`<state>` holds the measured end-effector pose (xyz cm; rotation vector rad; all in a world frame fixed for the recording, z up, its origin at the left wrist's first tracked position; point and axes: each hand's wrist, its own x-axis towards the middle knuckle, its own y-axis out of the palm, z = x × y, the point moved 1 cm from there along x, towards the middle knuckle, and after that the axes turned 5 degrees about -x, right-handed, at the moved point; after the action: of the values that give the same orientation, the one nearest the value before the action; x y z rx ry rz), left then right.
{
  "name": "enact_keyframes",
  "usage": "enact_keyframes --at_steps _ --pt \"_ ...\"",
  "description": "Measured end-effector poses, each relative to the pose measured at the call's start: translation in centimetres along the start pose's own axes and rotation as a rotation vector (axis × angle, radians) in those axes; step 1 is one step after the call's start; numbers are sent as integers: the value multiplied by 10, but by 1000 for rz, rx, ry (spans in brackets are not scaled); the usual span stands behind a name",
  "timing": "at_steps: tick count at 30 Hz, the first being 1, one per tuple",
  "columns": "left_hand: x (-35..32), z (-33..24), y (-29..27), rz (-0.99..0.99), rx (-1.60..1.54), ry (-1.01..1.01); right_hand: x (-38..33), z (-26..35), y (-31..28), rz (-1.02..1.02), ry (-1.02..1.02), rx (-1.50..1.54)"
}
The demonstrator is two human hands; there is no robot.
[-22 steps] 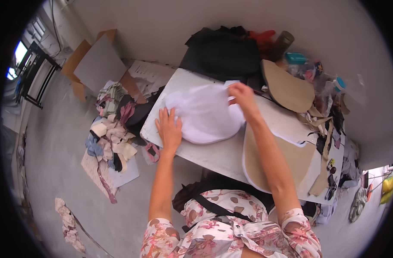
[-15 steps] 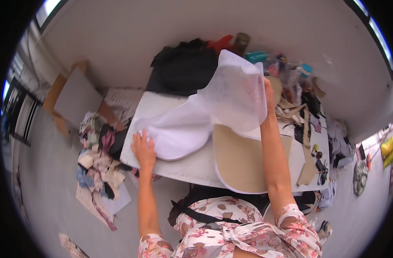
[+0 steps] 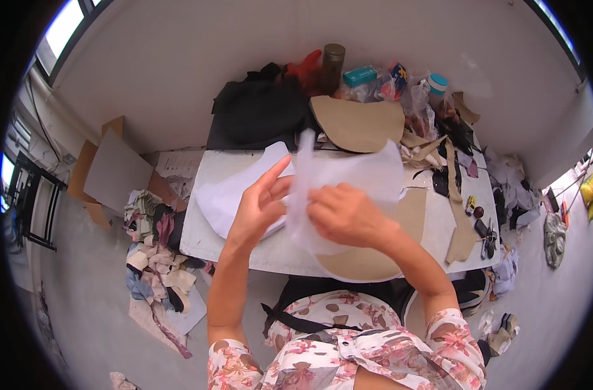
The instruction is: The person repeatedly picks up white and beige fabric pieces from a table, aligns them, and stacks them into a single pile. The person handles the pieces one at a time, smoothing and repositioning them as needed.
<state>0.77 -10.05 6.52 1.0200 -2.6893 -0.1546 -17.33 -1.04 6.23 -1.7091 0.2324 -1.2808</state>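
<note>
Shirt (image 3: pixel 387 351): we wear a floral one, and it fills the lower edge of our view.
Near panel (image 3: pixel 365 263): tan with a pale rim, it lies at the front of the table, partly under our right forearm and the sheet.
Left hand (image 3: pixel 252 211): we hold it open, fingers parted, just beside the sheet's left edge; we cannot tell whether it touches.
Right hand (image 3: pixel 348 213): we have its fingers curled and gripping the sheet close to that same edge.
Sheet (image 3: pixel 358 170): thin, white and see-through, it stands raised over the table between our hands and spreads to the right, its left part blurred.
White piece (image 3: pixel 235 193): it lies on the table's left side, partly behind our left hand.
Table (image 3: pixel 439 227): white-topped, it carries a tan strip (image 3: pixel 461 240) and small black tools (image 3: pixel 486 237) at our right.
Floor at left: we see a heap of scraps (image 3: pixel 157 260) and, beyond it, an open carton (image 3: pixel 118 166).
Far panel (image 3: pixel 358 120): tan too, it lies toward the back, right of the black cloth (image 3: pixel 261 110).
Back row: we find a red bag (image 3: pixel 304 70), a canister (image 3: pixel 333 67), a teal box (image 3: pixel 359 76) and a blue-lidded jar (image 3: pixel 437 84) before the wall (image 3: pixel 212 58).
</note>
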Motion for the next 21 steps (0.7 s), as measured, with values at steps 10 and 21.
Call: enact_keyframes --at_steps 10,21 --pt "-10 -1 18 -277 426 112 -7 -26 -6 -90 277 290" --pt "-34 -16 1 -294 284 80 -75 -39 -55 51 611 437"
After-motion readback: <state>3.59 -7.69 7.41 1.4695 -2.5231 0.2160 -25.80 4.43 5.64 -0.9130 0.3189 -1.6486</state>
